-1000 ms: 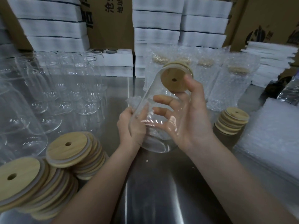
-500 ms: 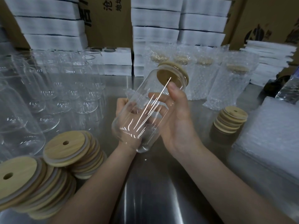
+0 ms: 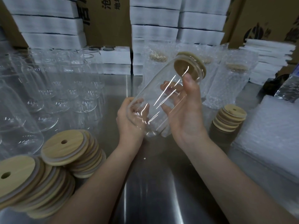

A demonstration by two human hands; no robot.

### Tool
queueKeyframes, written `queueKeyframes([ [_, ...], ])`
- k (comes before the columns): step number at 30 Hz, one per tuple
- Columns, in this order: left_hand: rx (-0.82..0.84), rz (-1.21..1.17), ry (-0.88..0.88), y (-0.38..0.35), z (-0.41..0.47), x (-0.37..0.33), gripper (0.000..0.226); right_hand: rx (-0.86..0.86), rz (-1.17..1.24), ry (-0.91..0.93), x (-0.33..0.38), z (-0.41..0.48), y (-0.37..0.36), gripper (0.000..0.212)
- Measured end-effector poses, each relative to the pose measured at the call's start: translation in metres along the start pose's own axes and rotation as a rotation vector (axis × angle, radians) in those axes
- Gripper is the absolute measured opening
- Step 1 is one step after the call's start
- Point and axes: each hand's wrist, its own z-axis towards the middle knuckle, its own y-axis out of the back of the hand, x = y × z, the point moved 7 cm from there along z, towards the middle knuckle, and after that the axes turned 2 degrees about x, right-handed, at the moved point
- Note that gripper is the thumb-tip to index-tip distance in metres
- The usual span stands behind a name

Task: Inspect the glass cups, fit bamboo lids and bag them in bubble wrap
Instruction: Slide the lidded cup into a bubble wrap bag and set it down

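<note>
Glass cup (image 3: 155, 104) tilts between your left hand (image 3: 129, 122) and right hand (image 3: 187, 115), both gripping it; slick glass may slip, or bamboo lid (image 3: 189, 65) pop off.

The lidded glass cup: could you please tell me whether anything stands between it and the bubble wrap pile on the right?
A short stack of bamboo lids sits on the table between the glass cup, held in the left hand and right hand, and the bubble wrap pile; carried high, it likely clears.
</note>
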Motion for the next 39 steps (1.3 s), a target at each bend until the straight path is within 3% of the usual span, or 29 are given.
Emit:
queueKeyframes([
  [4,-0.005,0.06,-0.031,0.002,-0.002,0.0,0.027,-0.061,0.096,0.025,0.008,0.011,0.013,0.056],
  [8,-0.011,0.057,0.039,-0.001,-0.002,0.003,0.023,-0.111,0.084,0.055,0.01,0.015,0.024,0.072],
  [13,-0.002,0.0,0.127,-0.001,-0.003,0.007,0.009,-0.146,0.098,0.095,0.012,0.018,0.035,0.073],
  [17,0.001,-0.001,0.167,-0.002,-0.005,0.008,0.01,-0.162,0.085,0.092,0.009,0.02,0.037,0.084],
  [23,-0.031,0.04,0.159,0.001,-0.007,0.001,0.019,-0.162,0.038,0.105,0.007,0.022,0.038,0.085],
  [34,-0.023,0.153,0.013,0.007,-0.001,-0.015,0.021,-0.03,-0.32,0.243,0.009,0.015,0.025,0.084],
  [39,0.051,0.098,-0.016,0.002,-0.002,-0.021,0.025,-0.095,-0.294,0.267,0.009,0.015,0.029,0.081],
])
